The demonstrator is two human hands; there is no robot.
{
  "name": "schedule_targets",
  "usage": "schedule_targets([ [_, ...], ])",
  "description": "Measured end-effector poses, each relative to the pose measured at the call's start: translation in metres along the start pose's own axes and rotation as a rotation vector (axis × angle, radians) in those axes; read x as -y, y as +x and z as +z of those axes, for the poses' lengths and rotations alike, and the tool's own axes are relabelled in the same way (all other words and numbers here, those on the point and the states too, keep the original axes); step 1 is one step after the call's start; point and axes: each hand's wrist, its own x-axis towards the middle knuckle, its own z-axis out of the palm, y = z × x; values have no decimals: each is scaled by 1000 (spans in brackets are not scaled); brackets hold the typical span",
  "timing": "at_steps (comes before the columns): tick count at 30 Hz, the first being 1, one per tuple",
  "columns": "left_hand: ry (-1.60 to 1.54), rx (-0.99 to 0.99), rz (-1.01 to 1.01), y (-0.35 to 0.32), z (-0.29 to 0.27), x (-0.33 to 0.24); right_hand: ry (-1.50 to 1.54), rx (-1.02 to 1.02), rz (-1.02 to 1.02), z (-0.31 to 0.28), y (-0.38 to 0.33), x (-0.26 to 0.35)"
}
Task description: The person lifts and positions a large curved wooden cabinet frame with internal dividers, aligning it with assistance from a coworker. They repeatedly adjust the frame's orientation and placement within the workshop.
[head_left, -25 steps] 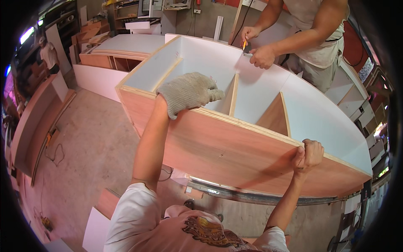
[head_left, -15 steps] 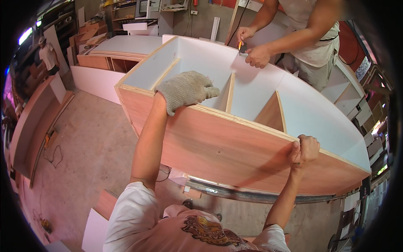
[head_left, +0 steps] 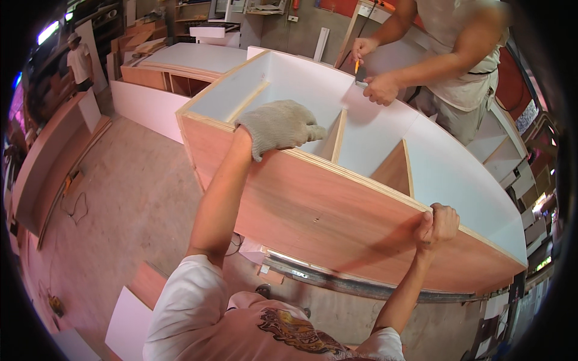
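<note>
The left hand (head_left: pixel 280 127), in a grey glove, lay curled over the top edge of the big wooden cabinet (head_left: pixel 319 210), and the bare right hand (head_left: pixel 438 225) gripped that same edge farther along. It looked like they were holding the cabinet steady, so the next move would need a firm grip with both hands.

The person wears a pale short-sleeved T-shirt (head_left: pixel 241 325) with a dark patterned graphic printed across the chest. The left hand (head_left: pixel 278 127) wears a grey knitted work glove; the right hand (head_left: pixel 438 225) is bare.
</note>
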Motion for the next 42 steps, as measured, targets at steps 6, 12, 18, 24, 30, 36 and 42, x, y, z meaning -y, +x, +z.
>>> schedule_targets([
  [6, 320, -20, 258, 9, 12, 20, 12, 3, 3, 0, 0, 0],
  [12, 189, 24, 124, 14, 16, 21, 6, -8, -17, 1, -5, -7],
  [18, 3, 33, -60, 6, 5, 12, -7, 5, -6, 3, 4, 2],
  [24, -12, 17, -89, 3, -1, 5, 2, -11, -5, 1, 4, 2],
  [30, -57, 43, -12, 8, 2, 7, 23, -17, 1, -2, 3, -3],
  [36, 44, -54, 261, 13, 10, 28, 25, -19, 7, 0, 6, -3],
  [42, -306, 0, -233, 3, -7, -21, 8, -38, 22, -1, 5, -3],
])
